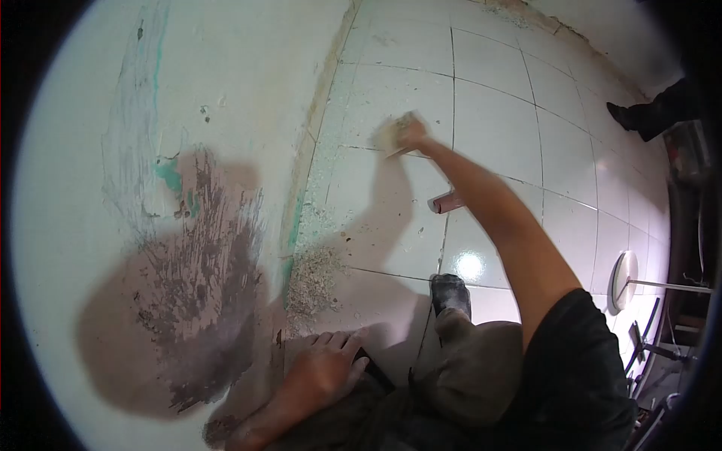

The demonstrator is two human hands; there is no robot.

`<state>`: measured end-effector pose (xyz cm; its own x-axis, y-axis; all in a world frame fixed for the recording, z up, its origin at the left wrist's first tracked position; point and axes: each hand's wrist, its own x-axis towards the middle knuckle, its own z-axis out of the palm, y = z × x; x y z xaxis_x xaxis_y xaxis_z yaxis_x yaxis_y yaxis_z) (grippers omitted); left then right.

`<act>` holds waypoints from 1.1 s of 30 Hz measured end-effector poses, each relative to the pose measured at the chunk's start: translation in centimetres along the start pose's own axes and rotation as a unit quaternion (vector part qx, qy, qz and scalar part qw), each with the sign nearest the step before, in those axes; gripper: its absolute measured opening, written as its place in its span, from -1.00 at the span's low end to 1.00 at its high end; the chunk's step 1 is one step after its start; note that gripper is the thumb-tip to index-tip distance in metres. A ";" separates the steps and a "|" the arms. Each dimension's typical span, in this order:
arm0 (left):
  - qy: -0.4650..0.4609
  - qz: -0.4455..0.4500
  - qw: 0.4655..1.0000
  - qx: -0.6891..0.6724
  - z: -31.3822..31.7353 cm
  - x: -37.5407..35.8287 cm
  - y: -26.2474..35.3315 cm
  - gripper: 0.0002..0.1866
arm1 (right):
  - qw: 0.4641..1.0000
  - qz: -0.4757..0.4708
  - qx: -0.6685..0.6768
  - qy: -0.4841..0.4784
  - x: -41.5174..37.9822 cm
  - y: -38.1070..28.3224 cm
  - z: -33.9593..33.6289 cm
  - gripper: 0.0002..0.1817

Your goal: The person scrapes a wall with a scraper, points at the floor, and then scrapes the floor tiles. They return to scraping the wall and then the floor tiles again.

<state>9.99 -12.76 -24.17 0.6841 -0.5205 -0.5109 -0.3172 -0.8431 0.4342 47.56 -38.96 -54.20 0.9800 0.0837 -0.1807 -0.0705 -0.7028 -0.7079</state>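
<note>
My right hand (413, 135) is stretched forward over the tiled floor, closed on a pale, flat thing (391, 140); both are blurred, and its kind does not show clearly. Below the right forearm, partly hidden by it, a pinkish cylinder (445, 203) lies on the tiles. My left hand (325, 367) is low in the view with its fingers stretched out, close to the wall's foot and beside a dark strip-like thing (374, 368). Just beyond its fingertips lies a heap of crumbled debris (314, 282). Finer flakes trail along the wall's base.
The pale wall (226, 68) on the left has a scraped, dark patch (199, 278) and green paint remnants (169, 174). My dark shoe (450, 292) stands on the tiles. Another person's foot (632, 116) is at upper right. A round stand base (623, 282) and tools lie right.
</note>
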 end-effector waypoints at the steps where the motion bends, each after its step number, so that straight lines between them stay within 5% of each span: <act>1: -0.002 0.000 1.000 0.001 0.1 0.0 -0.3 -0.45 | 0.997 0.055 0.045 0.042 2.0 5.3 -2.0 -0.45; 2: -0.005 0.001 1.000 0.002 0.2 0.2 -0.5 -0.45 | 0.985 0.077 -0.104 0.112 -1.2 4.5 -7.1 -0.50; 3: -0.005 0.003 1.000 0.000 0.1 0.3 -0.6 -0.45 | 0.971 0.154 0.000 0.183 -0.4 10.3 -9.3 -0.47; 4: -0.005 0.004 1.000 -0.008 -0.1 0.5 -0.6 -0.46 | 0.907 0.110 -0.375 0.154 3.2 22.1 -11.1 -0.46; 5: -0.006 0.005 1.000 -0.014 -0.3 0.8 -0.7 -0.46 | 0.925 0.236 -0.201 0.219 -4.5 14.0 -15.6 -0.38; 6: -0.008 0.007 1.000 -0.016 -0.4 1.1 -0.8 -0.46 | 0.857 0.193 -0.338 0.338 -3.4 22.8 -16.1 -0.50; 7: -0.011 0.009 1.000 -0.009 -0.4 1.4 -0.9 -0.46 | 0.869 0.334 -0.186 0.315 -6.4 21.5 -18.5 -0.50; 8: -0.013 0.012 1.000 -0.002 -0.5 1.8 -0.9 -0.46 | 0.853 0.362 0.065 0.372 -11.3 14.6 -19.0 -0.47; 9: -0.016 0.014 1.000 -0.002 -0.4 2.1 -1.1 -0.46 | 0.851 0.364 0.063 0.372 -11.1 16.0 -19.1 -0.47; 12: 0.045 0.060 0.997 0.017 -0.1 3.1 -1.2 -0.48 | 0.912 0.155 0.065 0.375 -8.0 25.3 -18.6 -0.55; 14: 0.044 0.044 0.998 0.029 -0.2 3.4 -1.1 -0.49 | 0.922 0.192 0.099 0.320 -6.7 17.6 -18.1 -0.53; 15: 0.041 0.041 0.998 0.028 0.0 3.5 -1.2 -0.49 | 0.961 0.138 -0.086 0.223 -5.0 16.5 -17.4 -0.57; 16: 0.037 0.035 0.998 0.038 0.4 3.5 -1.4 -0.48 | 0.966 0.072 -0.046 0.242 -1.4 19.2 -15.6 -0.63; 17: 0.033 0.029 0.998 0.049 0.6 3.5 -1.5 -0.48 | 0.964 0.106 -0.187 0.156 -3.3 8.3 -14.9 -0.62; 18: 0.031 0.025 0.998 0.047 0.5 3.5 -1.4 -0.48 | 0.969 0.073 -0.152 0.180 -1.3 7.5 -12.3 -0.42; 19: -0.002 0.004 0.999 0.034 0.3 3.5 -1.3 -0.47 | 0.963 -0.009 -0.149 0.225 0.8 7.0 -9.1 -0.41; 20: -0.035 -0.017 0.999 0.021 0.2 3.5 -1.1 -0.47 | 0.981 0.064 -0.112 0.144 0.7 2.0 -7.6 -0.39; 21: -0.036 -0.020 0.999 0.021 0.2 3.5 -0.9 -0.47 | 0.988 -0.061 -0.081 0.120 1.8 1.8 -4.2 -0.36; 23: -0.032 -0.015 0.999 0.006 0.1 3.4 -0.5 -0.46 | 0.996 -0.019 -0.085 0.037 0.7 -5.1 0.7 -0.27; 24: -0.031 -0.017 0.999 0.008 0.3 3.2 -0.5 -0.46 | 0.989 -0.104 -0.108 0.004 -1.8 -9.7 1.7 -0.24; 26: -0.007 0.003 1.000 0.020 0.9 3.0 -0.4 -0.46 | 0.976 -0.133 -0.122 -0.119 -3.5 -12.8 4.9 -0.31; 28: -0.011 -0.005 1.000 0.020 0.7 3.0 0.0 -0.45 | 0.980 -0.116 0.000 -0.160 -4.5 -14.1 7.8 -0.33; 31: -0.005 -0.007 1.000 0.015 0.3 2.0 0.3 -0.45 | 0.989 -0.105 0.073 -0.078 -3.8 -11.7 4.5 -0.44; 33: 0.013 0.003 1.000 0.008 0.3 1.6 0.1 -0.45 | 0.970 -0.200 -0.131 0.054 0.1 -5.6 1.1 -0.38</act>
<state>10.85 -13.74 -25.17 0.6989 -0.5216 -0.4894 -0.3314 -0.8425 0.4246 47.84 -34.22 -50.97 0.9342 0.3216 0.1544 0.3544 -0.7867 -0.5056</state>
